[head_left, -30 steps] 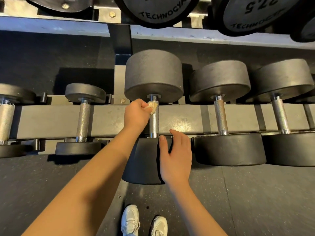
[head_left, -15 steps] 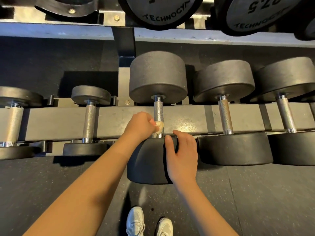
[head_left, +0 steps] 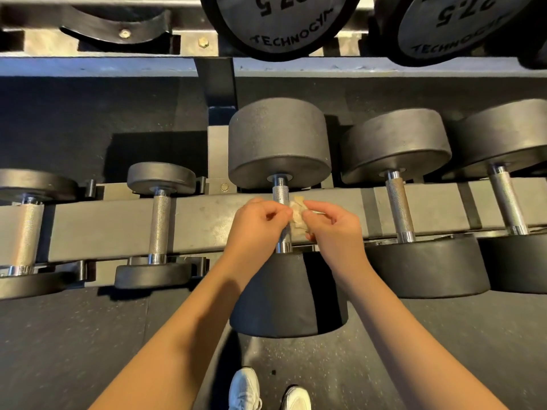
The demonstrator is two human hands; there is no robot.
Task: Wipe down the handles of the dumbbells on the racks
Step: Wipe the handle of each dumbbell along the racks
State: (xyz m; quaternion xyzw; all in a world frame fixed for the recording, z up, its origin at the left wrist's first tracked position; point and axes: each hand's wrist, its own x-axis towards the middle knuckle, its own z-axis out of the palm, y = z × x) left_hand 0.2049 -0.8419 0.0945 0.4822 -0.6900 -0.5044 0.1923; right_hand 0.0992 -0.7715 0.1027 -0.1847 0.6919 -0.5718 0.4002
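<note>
Knurled steel shows only at the two ends of the middle handle [head_left: 280,193], because both hands meet over its midsection and cover it. This handle belongs to the large dumbbell [head_left: 279,143] lying across the grey rack rail [head_left: 118,226]. The left hand [head_left: 254,223] has its fingers curled, with thumb and forefinger pinching the left edge of a crumpled beige wipe [head_left: 297,214]. The right hand [head_left: 333,224], also curled, pinches the wipe's right side. The wipe sits against the handle's right flank, but the fingers hide whether it wraps round the handle. The forearms cover part of this dumbbell's near head. The smaller dumbbell [head_left: 159,223] to the left is fully in view, while the one beyond it is cut off by the frame's left edge. On the upper tier, the plates [head_left: 278,25] are cropped at the top and their numbers are only partly readable. White shoes [head_left: 244,389] are cut off at the bottom.
</note>
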